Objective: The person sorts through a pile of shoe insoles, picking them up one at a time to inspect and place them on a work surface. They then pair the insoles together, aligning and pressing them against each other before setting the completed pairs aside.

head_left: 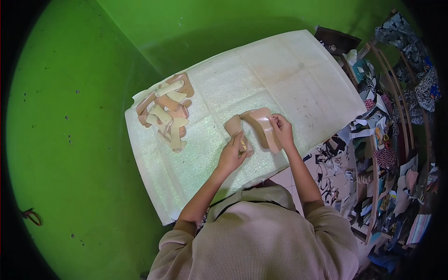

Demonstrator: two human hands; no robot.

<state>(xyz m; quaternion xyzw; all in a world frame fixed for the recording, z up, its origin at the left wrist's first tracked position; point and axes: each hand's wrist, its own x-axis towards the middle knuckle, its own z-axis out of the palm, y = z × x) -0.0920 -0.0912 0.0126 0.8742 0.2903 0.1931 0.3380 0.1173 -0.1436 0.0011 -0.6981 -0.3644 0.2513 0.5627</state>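
Holding sandal [261, 126] near table edge [326, 135].

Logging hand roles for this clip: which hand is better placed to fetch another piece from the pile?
Probably the left hand: it is nearer the pile of shoe pieces, while the right hand grips the tan sandal.

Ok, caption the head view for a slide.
Both hands, left hand and right hand, grip a tan shoe on a white table.

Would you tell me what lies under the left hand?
A tan insole lies under the left hand, on the white foam sheet. Its near end is covered.
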